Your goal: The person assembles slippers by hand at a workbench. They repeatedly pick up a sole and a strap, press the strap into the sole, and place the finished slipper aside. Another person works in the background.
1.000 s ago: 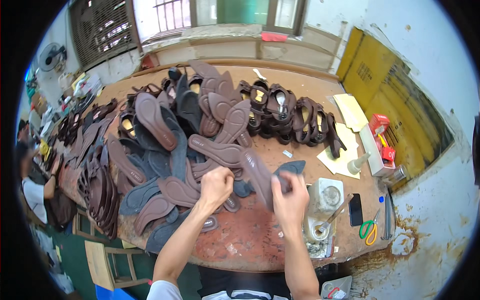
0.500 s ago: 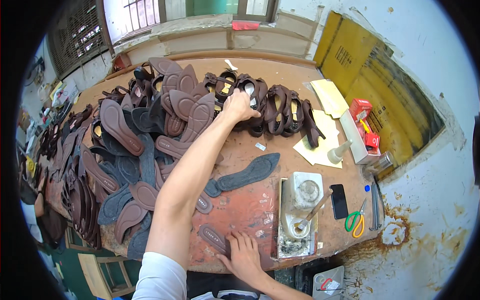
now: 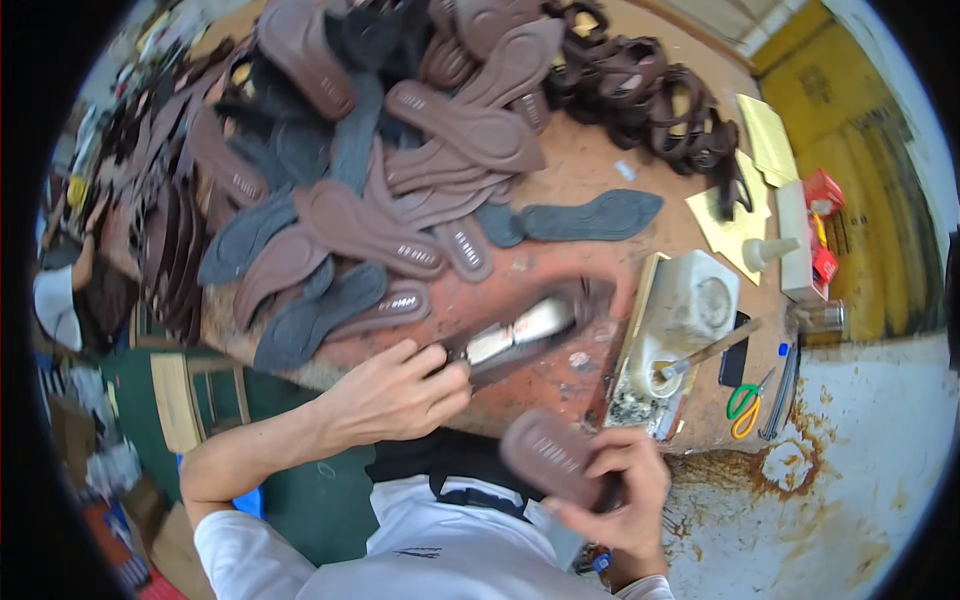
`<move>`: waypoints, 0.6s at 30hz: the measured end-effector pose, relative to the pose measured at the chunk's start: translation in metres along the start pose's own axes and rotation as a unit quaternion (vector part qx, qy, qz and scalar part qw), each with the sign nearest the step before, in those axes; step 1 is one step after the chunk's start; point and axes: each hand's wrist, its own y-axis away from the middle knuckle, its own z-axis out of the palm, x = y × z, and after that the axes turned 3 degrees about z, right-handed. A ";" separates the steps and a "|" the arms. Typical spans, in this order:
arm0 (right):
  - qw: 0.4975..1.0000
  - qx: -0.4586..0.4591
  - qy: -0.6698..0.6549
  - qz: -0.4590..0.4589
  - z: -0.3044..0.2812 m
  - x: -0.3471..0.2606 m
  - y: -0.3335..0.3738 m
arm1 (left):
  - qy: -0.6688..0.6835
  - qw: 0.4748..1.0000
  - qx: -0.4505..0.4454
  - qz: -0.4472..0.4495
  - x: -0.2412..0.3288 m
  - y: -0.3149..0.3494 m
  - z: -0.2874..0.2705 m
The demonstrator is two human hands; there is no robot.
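Note:
My left hand has its fingers closed on one end of a dark brown shoe, which is smeared by motion. The pale inner sole shows inside the shoe, above the near part of the worktable. Low at the table's front edge, my right hand grips a brown insole with the thumb and fingers at its near end. The insole is tilted, its rounded heel pointing up and left, and the hand hides its other end. Shoe and insole are apart.
Brown and dark grey insoles lie heaped at the left. Dark shoes stand in a row behind. On the right are a white glue pot with a brush, a phone, scissors and a white box. Another person is far left.
My left hand has come back from the shoe row with a shoe. The right hand has lifted the insole off the table. The view has shifted downward and leftward.

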 end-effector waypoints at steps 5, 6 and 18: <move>0.985 -0.053 0.160 -0.030 0.003 0.034 -0.033 | -0.008 0.999 0.027 -0.027 0.014 0.062 0.046; 0.974 -0.082 0.200 -0.069 0.009 0.039 -0.045 | -0.015 0.998 0.045 -0.048 0.015 0.068 0.049; 0.950 -0.204 0.178 -0.153 0.093 0.055 -0.116 | 0.408 0.565 0.366 -0.616 0.066 0.081 0.087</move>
